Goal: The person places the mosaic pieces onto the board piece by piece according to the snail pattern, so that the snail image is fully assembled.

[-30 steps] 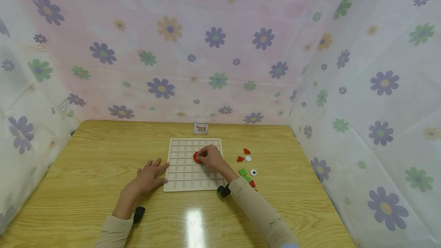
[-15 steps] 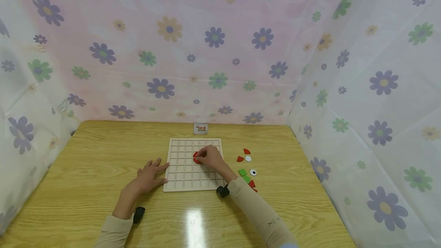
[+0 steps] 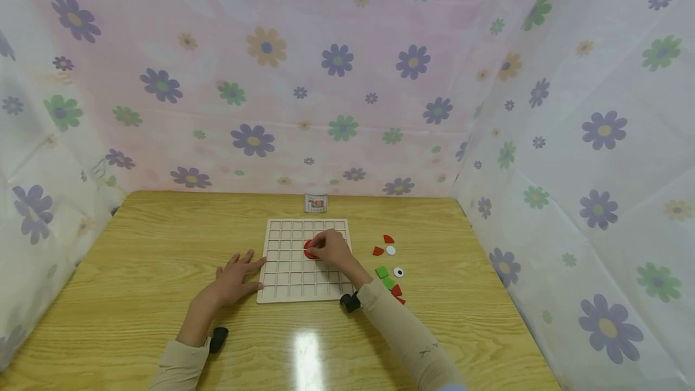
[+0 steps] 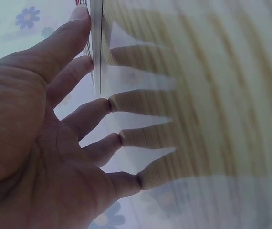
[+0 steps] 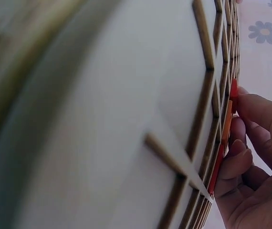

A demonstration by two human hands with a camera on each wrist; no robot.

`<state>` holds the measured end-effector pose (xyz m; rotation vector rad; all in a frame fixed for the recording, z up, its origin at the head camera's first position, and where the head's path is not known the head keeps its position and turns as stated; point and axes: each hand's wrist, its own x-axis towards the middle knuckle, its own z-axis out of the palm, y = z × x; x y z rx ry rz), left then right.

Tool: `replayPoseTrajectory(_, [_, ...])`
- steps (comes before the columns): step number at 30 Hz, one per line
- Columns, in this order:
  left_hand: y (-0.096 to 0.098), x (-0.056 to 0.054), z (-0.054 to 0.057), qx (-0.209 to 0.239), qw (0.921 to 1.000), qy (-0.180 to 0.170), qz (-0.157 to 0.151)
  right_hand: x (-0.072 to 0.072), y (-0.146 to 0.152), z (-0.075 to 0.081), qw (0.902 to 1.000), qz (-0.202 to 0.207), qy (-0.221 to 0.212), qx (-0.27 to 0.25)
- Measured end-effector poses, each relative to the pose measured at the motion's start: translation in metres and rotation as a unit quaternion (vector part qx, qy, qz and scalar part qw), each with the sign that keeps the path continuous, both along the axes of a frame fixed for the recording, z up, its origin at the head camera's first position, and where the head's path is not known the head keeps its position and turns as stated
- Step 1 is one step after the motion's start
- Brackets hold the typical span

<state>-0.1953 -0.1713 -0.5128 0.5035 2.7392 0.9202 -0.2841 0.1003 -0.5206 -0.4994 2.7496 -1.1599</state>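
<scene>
A pale wooden grid board (image 3: pixel 282 271) lies on the table. At its left edge my left hand (image 3: pixel 230 281) rests with fingers spread, thumb and index finger touching the rim; in the left wrist view the other fingertips (image 4: pixel 124 183) meet the glossy tabletop. My right hand (image 3: pixel 331 248) is over the board's middle, pinching a red piece (image 3: pixel 308 250) down at the grid. Seen from the right wrist, the thumb and curled fingers are right against a red piece (image 5: pixel 234 93), with an orange-looking piece (image 5: pixel 226 121) and another red piece (image 5: pixel 216 167) seated beside it.
Right of the board lie red quarter-round pieces (image 3: pixel 378 251), green squares (image 3: pixel 382 272), a white disc (image 3: pixel 391 250) and a white disc with a black dot (image 3: pixel 399 272). A small picture card (image 3: pixel 316 203) lies behind the board. Flowered curtains (image 3: pixel 342 155) surround the table.
</scene>
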Motion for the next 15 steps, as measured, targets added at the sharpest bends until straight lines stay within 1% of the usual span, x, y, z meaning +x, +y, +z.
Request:
replayPoseTrajectory(4, [0.001,0.001,0.002,0.003,1.0,-0.005,0.003,-0.001,0.003,0.002,0.9998,0.016,-0.006,-0.005])
replayPoseTrajectory(11, [0.002,0.003,0.004,0.009,0.9999,-0.009,0.008,-0.004,0.011,0.009,0.9971,0.049,-0.054,-0.023])
replayPoseTrajectory(15, [0.002,0.003,0.004,0.01,0.9999,-0.009,0.008,-0.003,0.012,0.011,0.9965,0.054,-0.059,-0.026])
